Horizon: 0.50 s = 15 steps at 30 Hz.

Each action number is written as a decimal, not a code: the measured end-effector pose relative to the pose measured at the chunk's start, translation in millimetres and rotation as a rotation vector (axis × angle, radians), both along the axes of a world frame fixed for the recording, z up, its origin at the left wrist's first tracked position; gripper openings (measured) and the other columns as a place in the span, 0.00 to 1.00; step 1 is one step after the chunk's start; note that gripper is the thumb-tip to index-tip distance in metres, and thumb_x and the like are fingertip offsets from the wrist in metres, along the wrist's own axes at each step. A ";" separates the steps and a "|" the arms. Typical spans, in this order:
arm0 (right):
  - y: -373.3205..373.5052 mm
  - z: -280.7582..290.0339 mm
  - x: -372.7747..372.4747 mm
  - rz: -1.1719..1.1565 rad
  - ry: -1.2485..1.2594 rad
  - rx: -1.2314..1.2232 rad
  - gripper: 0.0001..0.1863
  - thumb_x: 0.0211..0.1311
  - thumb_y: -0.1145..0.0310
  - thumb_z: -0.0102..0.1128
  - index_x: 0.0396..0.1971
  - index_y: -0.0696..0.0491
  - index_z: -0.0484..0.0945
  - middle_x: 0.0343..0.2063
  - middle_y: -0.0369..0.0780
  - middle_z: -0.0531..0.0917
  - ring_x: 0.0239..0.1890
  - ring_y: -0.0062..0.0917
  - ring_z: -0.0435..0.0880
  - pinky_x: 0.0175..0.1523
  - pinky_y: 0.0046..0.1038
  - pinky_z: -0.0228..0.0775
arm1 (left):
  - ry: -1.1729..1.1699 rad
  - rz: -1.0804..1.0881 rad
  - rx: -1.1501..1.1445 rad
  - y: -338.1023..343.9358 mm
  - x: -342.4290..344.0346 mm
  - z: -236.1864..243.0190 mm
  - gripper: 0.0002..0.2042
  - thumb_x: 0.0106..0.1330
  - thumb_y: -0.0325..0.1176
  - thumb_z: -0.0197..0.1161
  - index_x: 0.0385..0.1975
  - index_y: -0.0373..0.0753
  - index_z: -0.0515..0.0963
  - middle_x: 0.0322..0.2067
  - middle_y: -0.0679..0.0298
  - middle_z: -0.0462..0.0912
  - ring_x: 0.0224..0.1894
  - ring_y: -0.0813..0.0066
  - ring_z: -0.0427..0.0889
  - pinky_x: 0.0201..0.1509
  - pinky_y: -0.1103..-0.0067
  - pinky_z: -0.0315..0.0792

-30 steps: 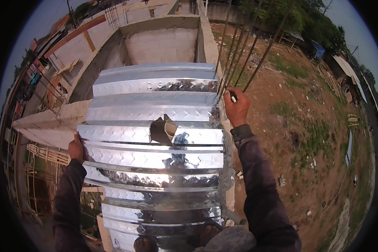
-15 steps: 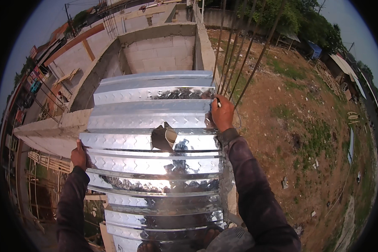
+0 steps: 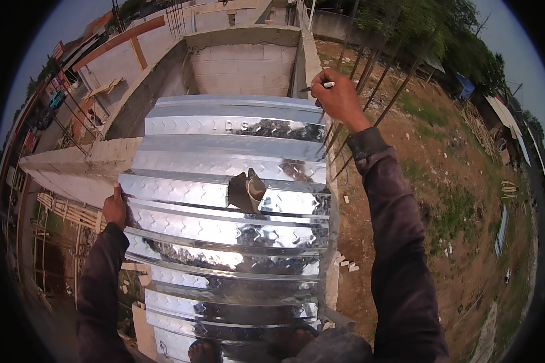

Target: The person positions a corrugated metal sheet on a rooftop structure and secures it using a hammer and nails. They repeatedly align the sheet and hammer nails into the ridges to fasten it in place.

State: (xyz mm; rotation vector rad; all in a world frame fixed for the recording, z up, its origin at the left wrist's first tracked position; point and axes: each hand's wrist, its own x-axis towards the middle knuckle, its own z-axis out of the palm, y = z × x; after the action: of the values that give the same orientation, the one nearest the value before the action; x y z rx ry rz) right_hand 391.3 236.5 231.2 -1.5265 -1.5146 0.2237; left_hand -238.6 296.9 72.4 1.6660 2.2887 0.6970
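Observation:
A ribbed, shiny metal decking sheet (image 3: pixel 224 233) lies across the block walls in front of me, overlapping more sheeting nearer my feet. At its left edge my left hand (image 3: pixel 114 207) is closed on the rim, thumb pointing up. My right hand (image 3: pixel 340 101) is raised by the sheet's far right corner, closed on a slim marker (image 3: pixel 328 85) with a pale end and a dark tip pointing left. Near the middle of the sheet is a jagged dark opening (image 3: pixel 239 192), with a pale curved piece (image 3: pixel 256 189) standing in it.
Upright steel rebars (image 3: pixel 399 88) rise just beyond my right hand. A block wall (image 3: pixel 245 69) encloses a recess at the far side. To the right, below, lies bare ground (image 3: pixel 399 199) with grass and debris. Bamboo poles (image 3: pixel 69 215) stand lower left. My bare feet (image 3: pixel 204 349) are on the sheeting.
My right hand has lifted off the sheet's right edge and moved farther away with the marker. My left hand keeps its grip on the left edge. The view has shifted slightly.

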 end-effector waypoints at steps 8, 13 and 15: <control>93.9 -6.6 43.3 -0.225 -0.609 -0.328 0.09 0.53 0.75 0.58 0.31 0.63 0.83 0.34 0.58 0.83 0.42 0.51 0.83 0.50 0.43 0.75 | -0.019 0.007 0.059 -14.6 26.9 21.5 0.39 0.72 0.64 0.38 0.31 0.27 0.82 0.32 0.38 0.82 0.40 0.38 0.80 0.48 0.58 0.70; 100.2 -27.4 39.7 -0.333 -0.687 -0.348 0.11 0.57 0.76 0.57 0.39 0.60 0.82 0.42 0.58 0.82 0.48 0.52 0.82 0.52 0.45 0.76 | 0.020 0.050 0.027 -16.9 23.4 25.5 0.39 0.72 0.64 0.38 0.32 0.29 0.83 0.34 0.38 0.82 0.42 0.38 0.80 0.49 0.57 0.70; 97.9 -37.0 41.0 -0.373 -0.686 -0.323 0.10 0.58 0.75 0.57 0.39 0.60 0.82 0.42 0.57 0.82 0.47 0.52 0.82 0.51 0.45 0.77 | 0.011 0.065 0.028 -18.9 28.9 26.4 0.38 0.72 0.63 0.39 0.32 0.28 0.83 0.34 0.38 0.82 0.43 0.38 0.80 0.49 0.58 0.70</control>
State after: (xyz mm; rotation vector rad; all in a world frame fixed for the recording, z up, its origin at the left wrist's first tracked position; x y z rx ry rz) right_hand 432.3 334.4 194.2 -2.2633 -1.7128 -0.3239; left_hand -209.7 278.0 98.8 1.6172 2.3609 0.7383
